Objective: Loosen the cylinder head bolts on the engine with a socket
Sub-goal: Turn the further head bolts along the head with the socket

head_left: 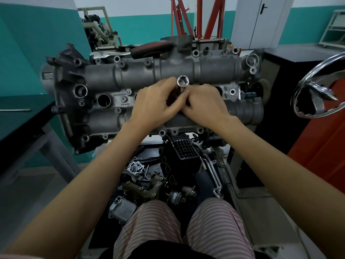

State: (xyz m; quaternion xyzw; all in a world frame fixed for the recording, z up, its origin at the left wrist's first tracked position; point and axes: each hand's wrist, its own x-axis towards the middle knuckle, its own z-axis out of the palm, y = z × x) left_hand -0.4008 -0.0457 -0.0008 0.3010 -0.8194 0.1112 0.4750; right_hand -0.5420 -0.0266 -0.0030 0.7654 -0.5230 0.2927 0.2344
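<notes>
Both hands meet over the middle of the grey cast-metal engine head (149, 71). The left hand (158, 101) curls round a dark tool shaft, and the right hand (203, 103) pinches it just below the shiny chrome socket (183, 82), whose open end faces up. Likely the person is fitting the socket before seating it on a bolt; the red-handled ratchet (149, 48) lies along the engine's far edge.

Dim, cool and evenly lit from overhead, with soft shadows pooled under the engine (149, 86) and among the parts below. Bright glare on the chrome handwheel (317, 86) at right. Strong wide-angle bending at the edges, forearms stretched. Sharp at centre, slightly soft toward the corners.
</notes>
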